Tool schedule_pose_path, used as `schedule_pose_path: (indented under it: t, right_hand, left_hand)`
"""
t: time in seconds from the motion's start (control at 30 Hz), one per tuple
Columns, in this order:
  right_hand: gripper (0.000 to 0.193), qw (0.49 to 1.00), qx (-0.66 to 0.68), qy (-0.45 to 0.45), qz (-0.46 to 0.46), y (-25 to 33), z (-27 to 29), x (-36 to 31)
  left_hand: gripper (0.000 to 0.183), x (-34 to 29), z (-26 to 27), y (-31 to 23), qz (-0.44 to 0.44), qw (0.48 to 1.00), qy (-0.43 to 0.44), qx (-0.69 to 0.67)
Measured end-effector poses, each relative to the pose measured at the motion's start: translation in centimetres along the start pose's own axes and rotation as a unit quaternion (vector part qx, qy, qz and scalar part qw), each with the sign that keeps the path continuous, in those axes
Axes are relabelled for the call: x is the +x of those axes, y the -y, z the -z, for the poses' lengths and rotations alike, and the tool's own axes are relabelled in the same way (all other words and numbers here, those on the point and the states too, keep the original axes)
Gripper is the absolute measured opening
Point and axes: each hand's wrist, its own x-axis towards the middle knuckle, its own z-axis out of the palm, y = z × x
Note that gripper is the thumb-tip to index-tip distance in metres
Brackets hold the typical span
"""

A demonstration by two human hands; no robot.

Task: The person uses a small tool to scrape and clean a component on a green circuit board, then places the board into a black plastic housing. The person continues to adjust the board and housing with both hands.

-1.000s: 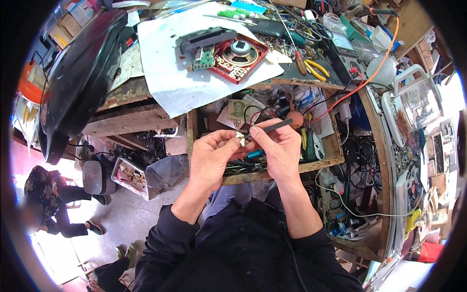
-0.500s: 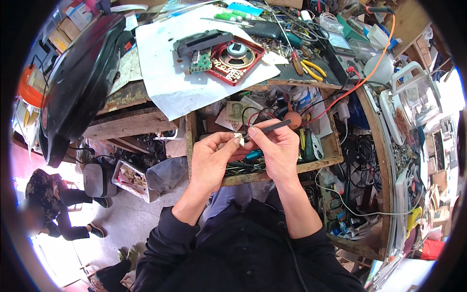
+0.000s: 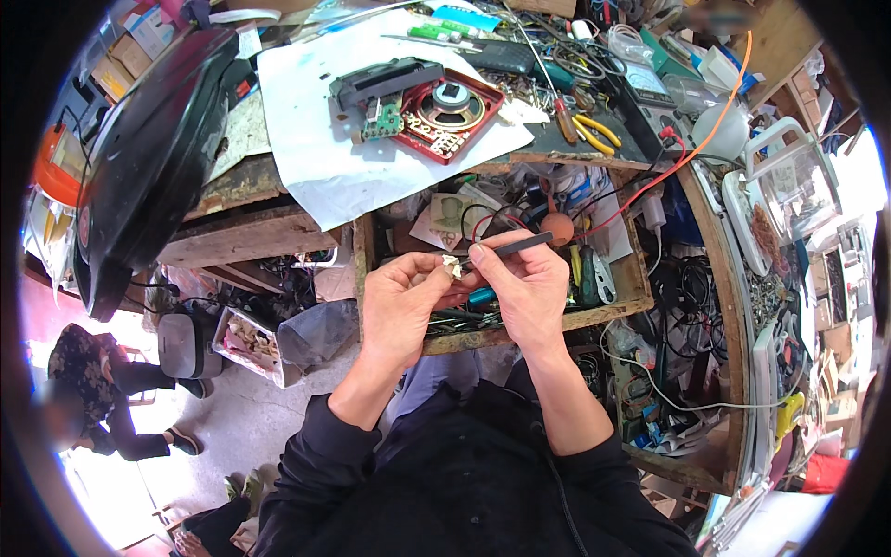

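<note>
I've got L hand (image 3: 399,302) pinching small white pc (image 3: 452,266) at its tips, R hand (image 3: 531,302) just beside, closed on dark tool (image 3: 526,244)

Black top (image 3: 436,483), black sleeves (image 3: 325,441), thin dark cord (image 3: 562,506), bluish-grey trousers (image 3: 444,373)

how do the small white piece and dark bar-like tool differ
The small white piece is pale and irregular; the dark bar-like tool is near-black and straight. The left hand pinches the piece, while the right hand holds the longer tool. Both are over the open drawer.
</note>
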Motion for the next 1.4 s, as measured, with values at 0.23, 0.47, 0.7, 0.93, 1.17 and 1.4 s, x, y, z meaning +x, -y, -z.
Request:
schedule_pose_path:
  t: [0.23,0.47,0.7,0.93,1.17,1.4]
  right_hand:
    - [0.007,0.999,-0.011,0.000,0.031,-0.32,-0.04,-0.22]
    - [0.007,1.000,-0.001,-0.003,0.031,0.01,-0.03,-0.22]
    - [0.009,1.000,0.013,0.000,0.025,-0.05,0.17,-0.19]
    - [0.008,1.000,0.025,0.012,0.013,-0.01,0.33,-0.14]
    - [0.008,0.999,0.023,0.026,0.017,-0.16,0.49,-0.17]
    - [0.008,0.999,0.003,0.021,0.027,-0.26,0.29,-0.44]
  left_hand:
    - [0.012,-0.22,-0.09,-0.29,0.002,1.000,-0.002,-0.013]
    - [0.013,-0.17,0.00,-0.38,0.006,1.000,0.006,-0.019]
    - [0.015,-0.36,-0.24,-0.54,-0.002,1.000,0.013,-0.020]
    - [0.016,-0.33,0.02,-0.14,-0.011,1.000,0.014,-0.007]
    - [0.014,-0.51,0.02,-0.32,-0.014,1.000,0.019,0.007]
    - [0.014,-0.53,-0.06,-0.36,-0.010,1.000,0.009,0.008]
